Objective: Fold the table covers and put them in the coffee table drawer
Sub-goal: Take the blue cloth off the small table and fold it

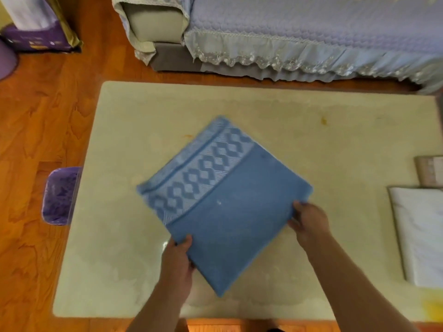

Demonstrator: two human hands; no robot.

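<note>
Nearest me, L hand (179, 254) pinches the near-left edge of the folded blue table cover (230, 207), and R hand (309, 220) grips its right corner, so both sit on its near side. Cover lies diamond-wise mid-table (124, 271), long axis running toward the far-left corner w/ patterned band farthest; no drawer in view, I reckon it's under the near edge.

1. A folded blue woven table cover with a patterned band (223, 202) lies turned cornerwise at the middle of the pale glossy rectangular bench (119, 130).
2. The left hand (178, 258) grips its near-left edge; the right hand (309, 220) grips its right corner.
3. A folded white cloth (422, 233) lies at the bench's right edge.
4. A purple-lined bin (61, 195) stands on the wooden floor (36, 121), just beside the bench's left edge.
5. A sofa with a lace-trimmed quilted cover (299, 27) stands behind the bench.
</note>
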